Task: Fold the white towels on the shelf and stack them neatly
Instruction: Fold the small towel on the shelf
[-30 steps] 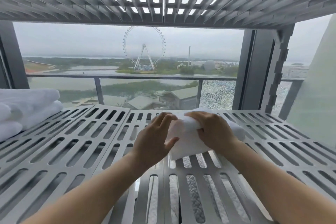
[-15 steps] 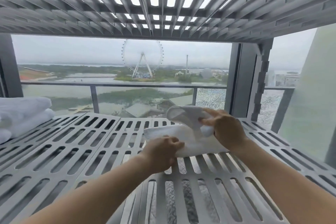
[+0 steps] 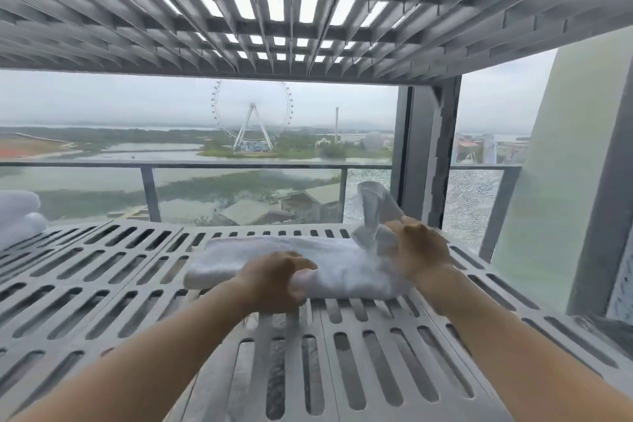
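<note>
A white towel (image 3: 239,259) lies partly spread across the middle of the grey slatted shelf (image 3: 102,284). My left hand (image 3: 277,281) grips its near edge with the fingers curled over the cloth. My right hand (image 3: 421,250) holds the towel's right end, and a bunched flap of it stands up above the fingers. A stack of folded white towels (image 3: 19,216) rests at the shelf's far left edge, cut off by the frame.
A second slatted shelf (image 3: 274,20) hangs close overhead. A grey upright post (image 3: 431,154) stands at the back right, with a pale wall (image 3: 561,181) to its right. A window and balcony railing lie behind the shelf.
The towel has been opened out leftwards from a small bundle into a long strip. My left hand moved down to its near edge, and my right hand lifted the right end.
</note>
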